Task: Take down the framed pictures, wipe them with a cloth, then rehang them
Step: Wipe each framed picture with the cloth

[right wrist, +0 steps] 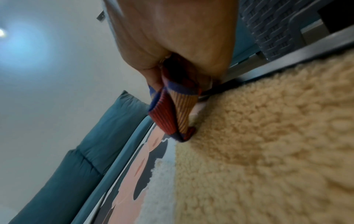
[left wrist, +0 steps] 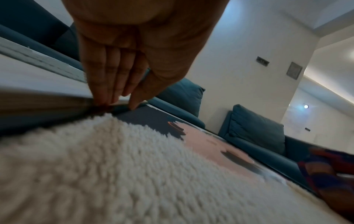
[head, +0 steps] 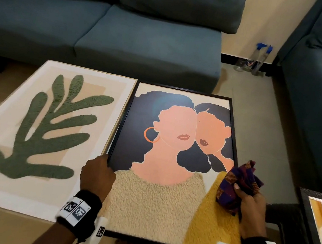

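A black-framed picture of two faces (head: 174, 140) lies flat in front of me, its woolly cream and yellow parts nearest. My left hand (head: 97, 169) grips its left rail; in the left wrist view the fingers (left wrist: 107, 84) reach down outside the rail and the thumb presses on the picture (left wrist: 114, 166) side. My right hand (head: 248, 200) clutches a bunched purple and orange checked cloth (head: 238, 180) at the frame's right edge. In the right wrist view the cloth (right wrist: 172, 115) hangs from the right hand (right wrist: 172, 53) and touches the yellow wool (right wrist: 268, 136).
A leaf picture in a light wood frame (head: 41, 125) lies edge to edge on the left. A third framed picture (head: 321, 223) sits at far right. Blue sofas (head: 127, 34) stand behind and to the right. Two spray bottles (head: 256, 58) stand on the floor by the wall.
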